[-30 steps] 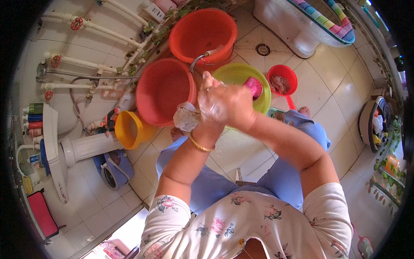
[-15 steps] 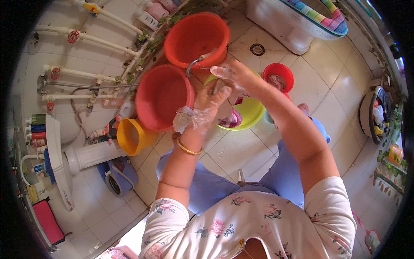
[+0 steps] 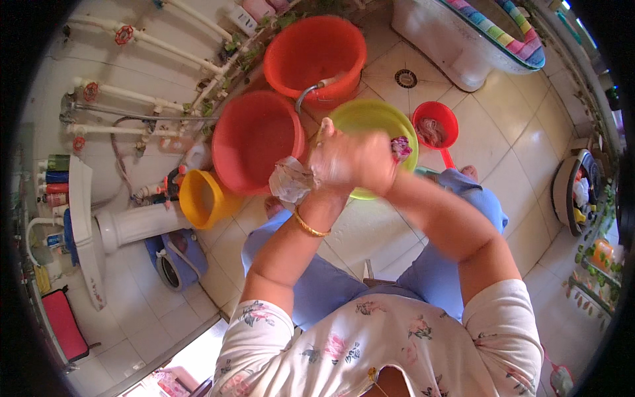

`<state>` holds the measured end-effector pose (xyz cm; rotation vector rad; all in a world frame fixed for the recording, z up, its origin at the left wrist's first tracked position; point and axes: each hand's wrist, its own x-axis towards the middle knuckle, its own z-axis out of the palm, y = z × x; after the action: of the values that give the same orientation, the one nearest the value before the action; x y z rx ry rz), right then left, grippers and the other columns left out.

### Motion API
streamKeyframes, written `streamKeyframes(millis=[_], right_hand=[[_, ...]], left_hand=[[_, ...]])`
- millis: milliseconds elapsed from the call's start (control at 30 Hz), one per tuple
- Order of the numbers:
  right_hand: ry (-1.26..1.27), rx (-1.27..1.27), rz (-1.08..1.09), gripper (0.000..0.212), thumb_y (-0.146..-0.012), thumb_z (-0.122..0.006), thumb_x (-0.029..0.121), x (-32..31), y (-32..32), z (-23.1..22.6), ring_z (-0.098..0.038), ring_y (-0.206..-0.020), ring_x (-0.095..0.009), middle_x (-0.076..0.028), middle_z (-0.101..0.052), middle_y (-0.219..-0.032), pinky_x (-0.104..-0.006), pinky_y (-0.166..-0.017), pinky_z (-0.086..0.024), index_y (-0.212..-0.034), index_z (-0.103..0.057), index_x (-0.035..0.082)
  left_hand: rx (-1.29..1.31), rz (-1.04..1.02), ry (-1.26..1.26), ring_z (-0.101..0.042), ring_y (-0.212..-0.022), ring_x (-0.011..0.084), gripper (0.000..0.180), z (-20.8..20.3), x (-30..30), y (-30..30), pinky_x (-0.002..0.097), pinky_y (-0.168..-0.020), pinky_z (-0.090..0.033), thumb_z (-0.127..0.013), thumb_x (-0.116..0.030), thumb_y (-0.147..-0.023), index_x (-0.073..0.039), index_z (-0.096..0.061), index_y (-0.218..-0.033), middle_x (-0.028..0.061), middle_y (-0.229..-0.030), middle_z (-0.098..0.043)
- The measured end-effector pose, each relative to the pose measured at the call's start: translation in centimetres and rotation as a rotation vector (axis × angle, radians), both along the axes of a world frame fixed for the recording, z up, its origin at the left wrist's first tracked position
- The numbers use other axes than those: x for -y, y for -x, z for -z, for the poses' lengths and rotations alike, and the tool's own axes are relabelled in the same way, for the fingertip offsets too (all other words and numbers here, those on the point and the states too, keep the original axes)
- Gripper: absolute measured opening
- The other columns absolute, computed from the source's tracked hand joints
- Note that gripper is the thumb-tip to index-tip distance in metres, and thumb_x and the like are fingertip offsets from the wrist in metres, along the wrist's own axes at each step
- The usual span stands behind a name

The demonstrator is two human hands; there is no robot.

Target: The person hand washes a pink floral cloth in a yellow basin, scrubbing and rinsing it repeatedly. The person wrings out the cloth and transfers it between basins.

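My left hand (image 3: 325,164) and my right hand (image 3: 368,159) are pressed together above the lime-green basin (image 3: 407,122), both smeared by motion. At the right hand's outer side a bunched purple-and-white patterned cloth (image 3: 400,149) pokes out, the rest hidden by the hands. Beside the left wrist, above the gold bangle, hangs a pale, crumpled, see-through piece (image 3: 290,180); whether it is cloth or plastic I cannot tell. The fingers look closed, the left thumb pointing up.
Left of the basin stand a pink-red tub (image 3: 254,142) and an orange-red bucket (image 3: 314,56) with a hose nozzle (image 3: 307,92) at its edge. A yellow bucket (image 3: 202,198) sits nearer. To the right is a red dipper (image 3: 436,126) holding cloth, with a toilet (image 3: 443,43) behind.
My hands have come together and the right one has swung down and nearer. The patterned cloth, which hung below the hands into the basin, now shows bunched at the right hand's outer side.
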<state>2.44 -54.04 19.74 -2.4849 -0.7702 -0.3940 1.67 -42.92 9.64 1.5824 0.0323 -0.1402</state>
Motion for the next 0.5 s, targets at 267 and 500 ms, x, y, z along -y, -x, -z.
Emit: streamKeyframes(millis=[267,500], right_hand=[[-0.186,-0.032,0.147,0.021,-0.078,-0.061,0.031,0.6,-1.7,1.6,-0.06,-0.056,-0.031,-0.01,-0.058,-0.062,-0.0418,-0.048,-0.046,-0.076,-0.059,0.01],[-0.282,-0.058,0.005,0.028,-0.086,-0.053,0.032,-0.5,1.1,2.8,-0.061,-0.06,-0.034,-0.016,-0.061,-0.065,-0.0437,-0.052,-0.049,-0.071,-0.062,0.01]], left_hand=[[-0.42,-0.301,0.833,-0.057,-0.071,0.0134,0.031,-6.1,3.6,-0.4,0.0294,-0.075,-0.051,-0.043,-0.039,-0.097,-0.012,-0.056,-0.088,0.0024,-0.083,-0.057],[-0.439,-0.254,0.939,-0.057,-0.097,0.0195,0.039,-5.1,3.3,0.0,0.0348,-0.089,-0.047,-0.043,-0.041,-0.096,-0.005,-0.052,-0.11,0.0069,-0.104,-0.058]])
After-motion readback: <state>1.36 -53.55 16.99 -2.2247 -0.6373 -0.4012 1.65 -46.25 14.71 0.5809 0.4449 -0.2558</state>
